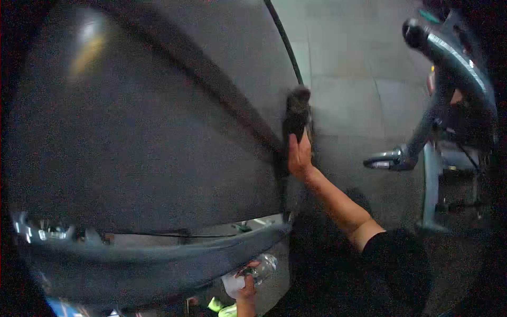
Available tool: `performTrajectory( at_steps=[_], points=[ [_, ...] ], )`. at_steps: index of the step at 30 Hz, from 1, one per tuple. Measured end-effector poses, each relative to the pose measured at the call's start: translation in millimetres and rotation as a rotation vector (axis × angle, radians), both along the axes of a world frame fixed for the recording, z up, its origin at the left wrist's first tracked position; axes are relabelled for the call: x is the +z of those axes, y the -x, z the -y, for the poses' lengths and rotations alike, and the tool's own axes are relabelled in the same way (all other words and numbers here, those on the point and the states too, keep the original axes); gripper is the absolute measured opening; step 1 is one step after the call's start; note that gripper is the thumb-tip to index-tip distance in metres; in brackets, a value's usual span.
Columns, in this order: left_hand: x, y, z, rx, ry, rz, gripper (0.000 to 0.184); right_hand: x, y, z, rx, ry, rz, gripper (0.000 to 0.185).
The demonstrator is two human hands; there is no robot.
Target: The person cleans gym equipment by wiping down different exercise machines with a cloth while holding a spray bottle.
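My right hand (300,156) is stretched forward along the right edge of a large dark flat panel (132,148). Its fingers are closed on a dark, bunched cloth (297,112), which touches the panel's edge and is slightly blurred. Low in the view, my left hand (246,285) grips a clear plastic bottle (265,268) with a whitish part beside the fingers. The bottle is tilted, and part of it is hidden by the hand. It is just below a curved grey bar (153,261) that crosses in front of the panel.
To the right stands a grey machine frame (438,100) with a pedal-like part (388,160) sticking out toward me. Pale floor tiles (351,68) lie between it and the panel. Something bright yellow-green (224,308) shows at the bottom edge.
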State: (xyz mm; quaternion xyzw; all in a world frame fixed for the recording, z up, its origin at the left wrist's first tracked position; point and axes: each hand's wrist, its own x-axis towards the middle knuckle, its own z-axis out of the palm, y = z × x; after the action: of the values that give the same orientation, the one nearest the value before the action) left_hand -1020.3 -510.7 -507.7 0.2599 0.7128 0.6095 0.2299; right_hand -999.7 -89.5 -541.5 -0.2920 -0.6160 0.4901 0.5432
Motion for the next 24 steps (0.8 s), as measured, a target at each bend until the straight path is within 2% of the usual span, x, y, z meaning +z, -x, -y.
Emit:
performTrajectory(
  at_steps=[2, 4, 6, 8, 10, 11, 13, 15, 16, 17, 19, 20, 21, 22, 23, 24],
  points=[
    [-7, 9, 1, -0.058, -0.08, -0.042, 0.037, 123, 1, -5, 0.008, -0.37, -0.122, 0.08],
    [-9, 17, -9, -0.12, -0.158, -0.096, 0.035, 232, 10, -16, -0.232, -0.845, -0.051, 0.08],
    [-3, 13, -17, -0.036, -0.173, -0.175, 0.031, 346, 27, -19, -0.382, -1.017, -0.14, 0.077],
    [19, 5, -25, -0.047, -0.212, -0.126, 0.032, 455, 28, -27, -0.357, -1.077, -0.036, 0.059],
    [22, -1, -27, -0.063, -0.251, -0.064, 0.034, 523, 43, -19, -0.482, -1.06, -0.313, 0.058],
    [19, 1, -24, -0.045, -0.194, -0.055, 0.032, 529, 42, -17, -0.481, -1.075, -0.317, 0.058],
    [22, 2, -21, -0.006, -0.134, -0.038, 0.031, 525, 36, -14, -0.486, -1.094, -0.265, 0.059],
    [38, 1, -26, -0.041, 0.001, 0.028, 0.031, 482, 23, -1, -0.233, -1.074, -0.351, 0.061],
    [52, -4, -32, -0.057, -0.175, -0.076, 0.028, 453, 28, -5, -0.327, -0.996, -0.294, 0.057],
    [48, -2, -32, -0.025, -0.183, -0.065, 0.028, 416, 38, -15, -0.42, -0.922, -0.233, 0.054],
    [26, 12, -30, -0.07, -0.194, -0.347, 0.029, 340, 30, -7, -0.296, -0.77, -0.187, 0.064],
    [23, 14, -30, -0.05, -0.199, -0.341, 0.029, 293, 26, -5, -0.217, -0.69, -0.188, 0.063],
    [20, 16, -32, -0.11, -0.292, -0.193, 0.03, 242, 17, 4, -0.218, -0.626, -0.076, 0.063],
    [17, 13, -36, -0.168, -0.407, -0.047, 0.031, 151, 14, 8, -0.121, -0.593, -0.139, 0.062],
    [16, 12, -40, -0.161, -0.422, -0.042, 0.031, 95, 17, 13, -0.349, -0.511, 0.045, 0.062],
    [17, 10, -39, -0.155, -0.38, 0.013, 0.032, 89, 0, 34, -0.169, -0.362, 0.065, 0.063]
  ],
)
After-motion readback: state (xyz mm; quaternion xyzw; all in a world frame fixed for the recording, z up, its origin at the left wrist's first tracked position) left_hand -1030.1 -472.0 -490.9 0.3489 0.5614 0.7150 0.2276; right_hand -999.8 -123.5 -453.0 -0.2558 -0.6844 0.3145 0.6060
